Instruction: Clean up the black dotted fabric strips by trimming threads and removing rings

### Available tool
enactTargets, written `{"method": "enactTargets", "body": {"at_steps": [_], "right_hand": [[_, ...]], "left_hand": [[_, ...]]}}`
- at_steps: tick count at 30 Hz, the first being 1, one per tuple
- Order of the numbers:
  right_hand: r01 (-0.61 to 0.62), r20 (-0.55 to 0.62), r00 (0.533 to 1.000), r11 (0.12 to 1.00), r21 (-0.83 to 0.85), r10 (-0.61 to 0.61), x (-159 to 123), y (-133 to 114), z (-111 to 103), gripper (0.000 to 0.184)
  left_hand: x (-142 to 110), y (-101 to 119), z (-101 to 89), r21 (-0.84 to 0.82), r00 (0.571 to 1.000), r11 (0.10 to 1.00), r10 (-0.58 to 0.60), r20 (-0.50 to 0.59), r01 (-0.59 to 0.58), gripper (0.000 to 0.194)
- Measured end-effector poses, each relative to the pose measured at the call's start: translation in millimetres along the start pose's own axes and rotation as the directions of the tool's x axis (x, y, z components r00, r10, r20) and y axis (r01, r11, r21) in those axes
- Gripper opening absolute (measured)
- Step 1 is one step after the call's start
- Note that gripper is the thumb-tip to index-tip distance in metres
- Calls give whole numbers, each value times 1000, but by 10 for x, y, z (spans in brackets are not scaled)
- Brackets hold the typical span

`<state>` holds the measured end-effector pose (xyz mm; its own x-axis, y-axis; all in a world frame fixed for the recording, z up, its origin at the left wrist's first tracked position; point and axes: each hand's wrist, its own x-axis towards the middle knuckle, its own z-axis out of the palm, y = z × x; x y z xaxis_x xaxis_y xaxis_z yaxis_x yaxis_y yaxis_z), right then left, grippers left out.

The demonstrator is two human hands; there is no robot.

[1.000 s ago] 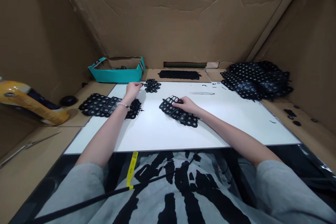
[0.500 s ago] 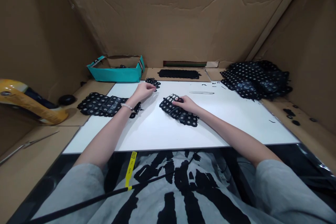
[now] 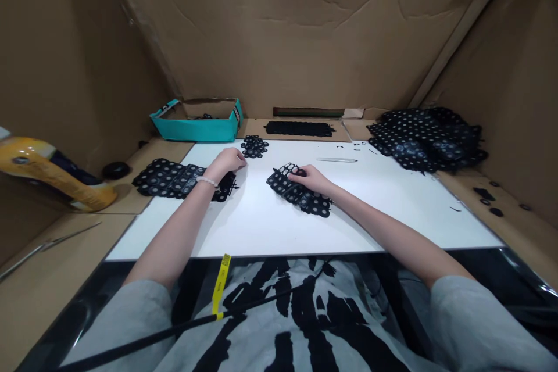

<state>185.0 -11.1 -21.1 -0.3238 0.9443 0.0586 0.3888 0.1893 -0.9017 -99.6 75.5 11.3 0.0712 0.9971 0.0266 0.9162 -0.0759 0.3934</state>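
My right hand (image 3: 308,179) grips the upper edge of a black flexible sheet (image 3: 314,204) dotted with rows of pale round spots or holes. The sheet's far end is lifted and lets the white board show through its holes. My left hand (image 3: 227,161) has its fingers drawn together just above the board; whatever they may hold is too small to make out. Right beyond it lies a loose cluster of small black rings (image 3: 255,146). A second dotted black sheet (image 3: 168,180) lies flat, partly under my left wrist.
At the back left stands a teal box (image 3: 196,129) with some black pieces inside. Dotted sheets are piled (image 3: 427,136) at right. Silver tweezers (image 3: 336,160), a black strip (image 3: 300,128), scissors (image 3: 50,244) and a yellow bottle (image 3: 52,177) lie around the white board (image 3: 261,232).
My left hand has drawn back from the cluster of rings, down and to the left, so the cluster shows in full. My right hand keeps its hold on the sheet.
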Motion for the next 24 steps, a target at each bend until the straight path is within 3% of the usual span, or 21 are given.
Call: {"method": "enactTargets", "body": {"at_steps": [4,6,8,10,12,14,16,21,24], "right_hand": [[-14,-2,1000,1000,12,14,-4,-13,17,45],[-18,-6,1000,1000,15,18,-8,-18,21,44],[-16,-11,1000,1000,19,16,-11,-19,22,44],[0,-19,1000,1000,30,1,-11,-17,23,46],[21,-36,999,999,40,-19,-7,-14,25,47],[42,-51,998,998,45,-40,1,-10,28,47],[74,-53,996,996,50,-72,9,-5,30,47],[125,-42,992,990,62,-122,19,8,31,44],[127,-45,991,989,71,-124,22,16,35,44]], "left_hand": [[55,6,8,-214,946,970,46,-322,-120,44],[63,10,12,-268,917,947,62,-394,-179,51],[49,32,21,-280,916,937,88,-392,-210,50],[16,84,38,-284,933,923,166,-319,-261,44],[-34,163,71,-301,947,899,286,-146,-318,39],[-92,254,118,-338,922,876,383,54,-344,38],[-151,339,168,-382,882,857,436,181,-345,39],[-248,456,230,-553,840,799,454,297,-236,45],[-269,475,245,-601,845,784,420,330,-155,49]]}}
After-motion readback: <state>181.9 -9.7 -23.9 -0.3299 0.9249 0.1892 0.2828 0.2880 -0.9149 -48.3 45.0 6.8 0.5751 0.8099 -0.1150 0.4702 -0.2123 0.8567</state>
